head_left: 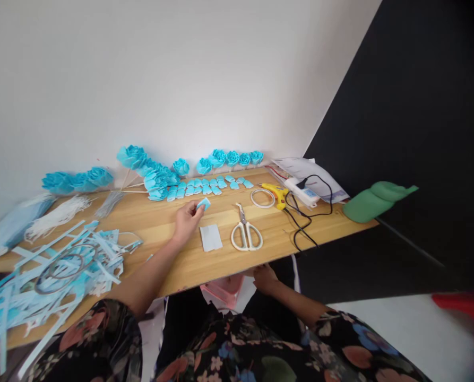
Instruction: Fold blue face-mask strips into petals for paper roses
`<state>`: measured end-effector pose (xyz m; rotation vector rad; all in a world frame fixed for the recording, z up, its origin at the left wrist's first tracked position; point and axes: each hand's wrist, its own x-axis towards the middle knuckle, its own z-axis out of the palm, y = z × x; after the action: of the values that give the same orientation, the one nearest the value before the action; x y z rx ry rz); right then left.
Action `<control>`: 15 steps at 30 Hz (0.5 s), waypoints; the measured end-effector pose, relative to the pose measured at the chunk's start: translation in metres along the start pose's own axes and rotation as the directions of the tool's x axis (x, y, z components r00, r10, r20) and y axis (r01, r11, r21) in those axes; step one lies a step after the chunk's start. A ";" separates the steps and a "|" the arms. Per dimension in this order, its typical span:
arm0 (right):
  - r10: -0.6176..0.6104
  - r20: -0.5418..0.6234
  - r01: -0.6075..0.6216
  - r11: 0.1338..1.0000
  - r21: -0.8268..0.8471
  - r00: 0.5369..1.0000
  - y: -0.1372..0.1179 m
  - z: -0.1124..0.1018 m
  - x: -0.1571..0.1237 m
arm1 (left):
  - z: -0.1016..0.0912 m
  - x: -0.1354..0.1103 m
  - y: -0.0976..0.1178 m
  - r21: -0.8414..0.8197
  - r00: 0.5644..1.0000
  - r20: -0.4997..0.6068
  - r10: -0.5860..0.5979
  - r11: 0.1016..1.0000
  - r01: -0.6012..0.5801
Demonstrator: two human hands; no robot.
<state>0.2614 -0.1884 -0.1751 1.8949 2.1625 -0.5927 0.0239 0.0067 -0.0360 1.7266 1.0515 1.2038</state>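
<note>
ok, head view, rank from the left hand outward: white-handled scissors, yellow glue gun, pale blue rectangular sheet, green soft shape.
From the left hand, which pinches a small blue folded piece:
1. Pale blue rectangular sheet, just right of the hand.
2. White-handled scissors, further right.
3. Yellow glue gun, right and further back.
4. Green soft shape, farthest right.

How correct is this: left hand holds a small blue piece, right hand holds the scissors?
The left hand holds a small blue piece, but the right hand is at the table edge; the scissors lie free, per the head view.
</note>
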 end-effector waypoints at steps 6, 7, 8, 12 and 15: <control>-0.023 0.011 0.022 0.996 0.089 1.000 -0.014 0.020 -0.052 | -0.001 0.000 -0.001 0.006 1.000 0.002 0.000 1.000 0.000; -0.038 0.008 0.035 0.983 0.180 0.999 -0.019 0.018 -0.062 | -0.001 0.000 0.000 0.000 1.000 -0.001 0.004 1.000 -0.004; -0.045 0.009 0.040 0.956 0.290 0.999 -0.025 0.014 -0.071 | -0.001 0.000 0.001 -0.008 1.000 -0.004 0.008 1.000 -0.008; -0.107 -0.005 0.079 0.698 0.712 0.994 -0.047 -0.026 -0.101 | -0.002 0.000 0.003 -0.014 1.000 -0.009 0.011 1.000 -0.012; -0.106 -0.066 0.110 0.494 0.862 0.992 -0.056 -0.076 -0.120 | -0.002 0.001 0.005 -0.008 1.000 -0.012 0.011 1.000 -0.011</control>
<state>0.2327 -0.2698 -0.0486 2.1052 2.1524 -2.0421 0.0232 0.0058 -0.0308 1.7231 1.0442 1.2250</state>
